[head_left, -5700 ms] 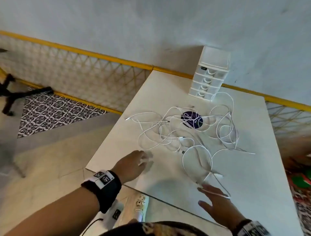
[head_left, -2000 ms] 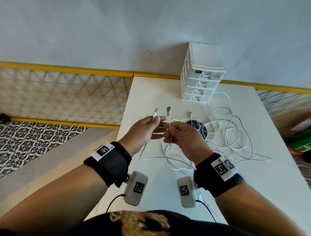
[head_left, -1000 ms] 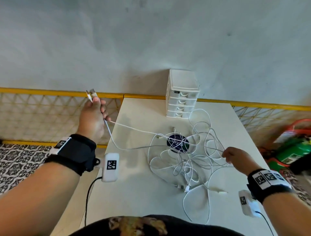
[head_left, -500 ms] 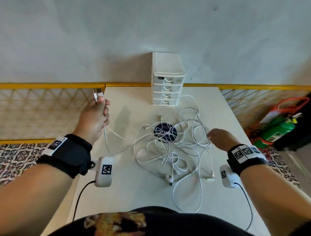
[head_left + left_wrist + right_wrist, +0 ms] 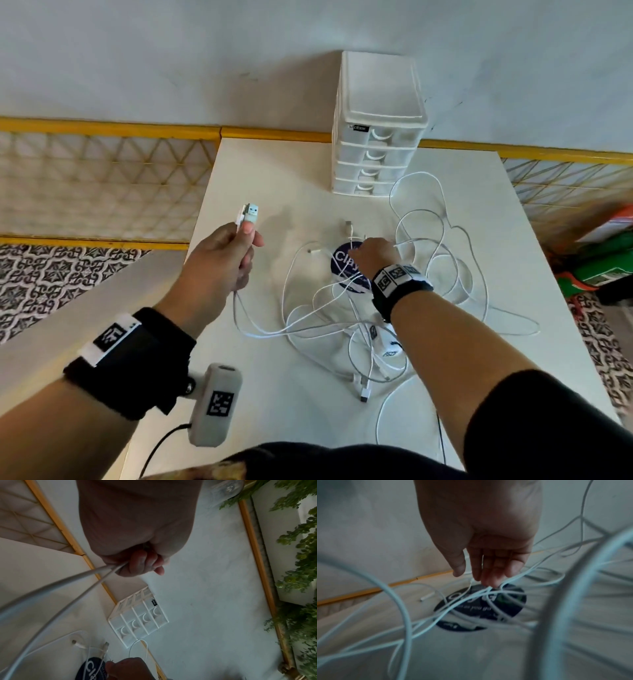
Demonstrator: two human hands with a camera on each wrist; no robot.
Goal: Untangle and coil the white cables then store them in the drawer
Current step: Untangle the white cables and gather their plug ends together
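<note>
Several white cables (image 5: 329,325) lie tangled on the white table (image 5: 260,394), looping over a dark round sticker (image 5: 344,263). Raised over the table's left side, my left hand (image 5: 245,234) grips two cable ends, and a USB plug (image 5: 252,213) sticks up above the thumb. In the left wrist view both strands (image 5: 96,574) run down out of that hand (image 5: 137,563). My right hand (image 5: 371,255) reaches into the tangle over the sticker (image 5: 481,607). Its fingers (image 5: 488,574) are straight and touch thin strands, with the thumb held apart. The white drawer unit (image 5: 376,147) stands at the back with every drawer closed.
Loose plugs (image 5: 363,394) lie near the table's front edge. A yellow-railed lattice fence (image 5: 102,178) runs behind and to the left of the table. Green and red items (image 5: 606,260) sit on the floor at the right. Cable loops (image 5: 445,260) spread toward the table's right side.
My left hand has come down and nearer the middle, still gripping the cable ends. My right hand moved left from the tangle's right side onto the strands over the sticker.
</note>
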